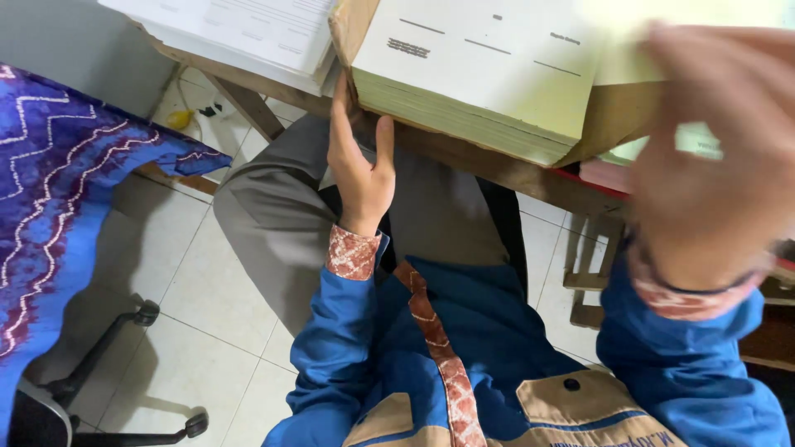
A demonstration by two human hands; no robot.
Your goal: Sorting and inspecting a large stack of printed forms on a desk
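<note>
Thick stack of pale yellow printed sheets (489, 79) seen at the near edge of the wooden tabletop (497, 170), partly wrapped in brown paper (617, 116). Left hand (360, 165) laid flat against the stack's near left corner, fingers (341, 99) extended, nothing clenched. Right hand (712, 157) raised close to the camera, blurred; its grip cannot be told. Second white stack (240, 33) noted to the left.

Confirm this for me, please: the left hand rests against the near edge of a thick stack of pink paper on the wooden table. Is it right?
One thing is wrong: the head view shows the paper stack pale yellow, not pink. The left hand does rest against its near edge on the wooden table.
</note>
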